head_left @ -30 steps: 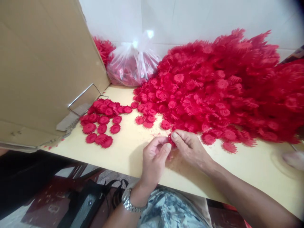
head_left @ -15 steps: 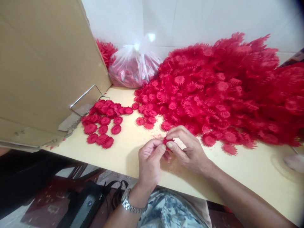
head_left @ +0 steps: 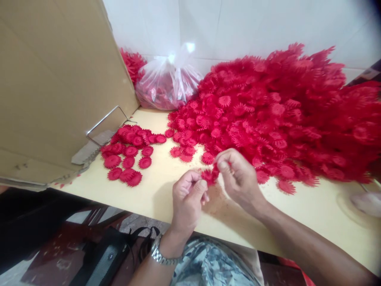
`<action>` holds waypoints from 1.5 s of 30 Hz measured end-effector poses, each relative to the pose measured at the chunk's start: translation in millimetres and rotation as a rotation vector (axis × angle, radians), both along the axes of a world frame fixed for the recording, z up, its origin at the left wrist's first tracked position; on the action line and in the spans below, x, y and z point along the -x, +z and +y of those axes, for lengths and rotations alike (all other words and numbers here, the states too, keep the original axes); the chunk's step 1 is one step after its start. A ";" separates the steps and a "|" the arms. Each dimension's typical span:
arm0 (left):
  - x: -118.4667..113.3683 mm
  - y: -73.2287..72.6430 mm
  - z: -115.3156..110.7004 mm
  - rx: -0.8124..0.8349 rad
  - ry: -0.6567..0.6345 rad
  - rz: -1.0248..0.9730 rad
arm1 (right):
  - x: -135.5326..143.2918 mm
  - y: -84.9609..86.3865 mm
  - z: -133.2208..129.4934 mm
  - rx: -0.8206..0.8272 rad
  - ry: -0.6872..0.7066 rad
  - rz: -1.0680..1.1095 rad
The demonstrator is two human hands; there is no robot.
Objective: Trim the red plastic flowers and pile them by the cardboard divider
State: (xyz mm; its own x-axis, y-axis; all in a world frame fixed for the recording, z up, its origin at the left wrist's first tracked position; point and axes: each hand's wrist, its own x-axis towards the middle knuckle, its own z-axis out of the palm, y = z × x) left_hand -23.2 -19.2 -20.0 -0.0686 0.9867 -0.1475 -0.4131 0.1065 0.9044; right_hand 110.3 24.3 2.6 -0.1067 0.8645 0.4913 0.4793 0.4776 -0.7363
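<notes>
Red, toothed material (head_left: 207, 176) is stretching between our hands, just above the bench (head_left: 143, 202) and towards its near edge. We are now drawing our right hand (head_left: 241, 178) a little away from our left hand (head_left: 187, 196), where a moment ago both were closing around one compact bit. That is exposing more of the material, so we are probably opening or separating it; whether we are holding one piece or two, we cannot tell. Our left grip is pinching one side between thumb and fingers, and our right grip is pinching the other, neither spreading wide.

Near the bench's far edge, a clear plastic bag (head_left: 168, 93), gathered at its top, is holding red contents. Tall cardboard (head_left: 59, 79) is standing at the bench's left end, hiding whatever lies behind. Beside it we are seeing a small cluster of red discs (head_left: 127, 139); a large red heap (head_left: 268, 119) is spreading along the far right.
</notes>
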 end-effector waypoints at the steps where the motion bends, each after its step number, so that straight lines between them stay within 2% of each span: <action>1: 1.3 0.2 -1.4 0.003 0.021 -0.011 | -6.4 3.7 8.7 -0.023 -0.089 0.010; 3: 2.9 0.0 -3.9 0.007 0.026 -0.029 | -23.2 11.0 31.0 -0.126 -0.296 -0.053; 4: 3.2 -0.3 -4.7 0.008 0.007 -0.034 | -32.4 14.3 43.3 -0.184 -0.355 -0.168; 6: 3.2 -0.7 -4.5 0.019 -0.038 -0.038 | -49.0 19.8 65.0 -0.261 -0.402 -0.400; 8: 3.4 -1.2 -2.8 0.033 -0.051 -0.043 | -58.4 23.4 75.8 -0.273 -0.389 -0.519; 10: 4.4 -2.1 -0.7 0.046 -0.041 -0.055 | -57.4 24.9 71.1 -0.248 -0.308 -0.492; 12: 5.3 -3.5 0.9 0.054 -0.032 -0.077 | -46.8 23.7 53.3 -0.153 -0.135 -0.372; 13: 5.4 -4.3 1.5 0.054 -0.034 -0.088 | -39.2 22.0 42.0 -0.060 -0.020 -0.297; 15: 5.1 -5.6 2.2 0.042 -0.048 -0.106 | -23.5 16.7 20.5 0.231 0.238 -0.153; 16: 4.5 -6.0 2.4 0.033 -0.058 -0.112 | -16.7 13.5 11.9 0.359 0.323 -0.087; 17: 3.9 -6.3 2.6 0.023 -0.070 -0.118 | -11.2 10.3 5.5 0.456 0.366 -0.033; 19: 2.0 -6.5 2.7 -0.001 -0.099 -0.129 | -4.6 5.1 -2.0 0.511 0.335 0.013; 22: -2.3 -6.4 2.5 -0.026 -0.123 -0.120 | -1.8 2.2 -5.9 0.380 0.225 -0.074; 26: -8.2 -7.1 2.1 0.008 -0.009 -0.020 | -0.3 3.4 -11.2 0.169 0.194 -0.178; 31: -6.3 -8.7 2.8 0.038 0.015 -0.046 | 1.8 2.3 -17.1 0.199 0.260 -0.091; 36: -3.1 -10.2 2.7 0.065 0.011 -0.052 | 1.3 -0.6 -18.2 0.182 0.231 -0.073; 42: -2.7 -13.6 -0.4 0.054 -0.032 0.037 | -0.5 -6.4 -18.3 0.105 0.222 0.000; 45: -1.4 -13.9 -0.1 0.038 -0.055 0.095 | -2.6 -7.5 -16.0 0.126 0.291 0.011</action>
State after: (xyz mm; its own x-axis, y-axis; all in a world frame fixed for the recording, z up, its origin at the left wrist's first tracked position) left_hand -21.8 -19.3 -33.9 -0.0302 0.9831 -0.1806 -0.3181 0.1618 0.9341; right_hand 112.9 8.3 -4.9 -0.3541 0.8526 0.3844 0.3274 0.4980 -0.8030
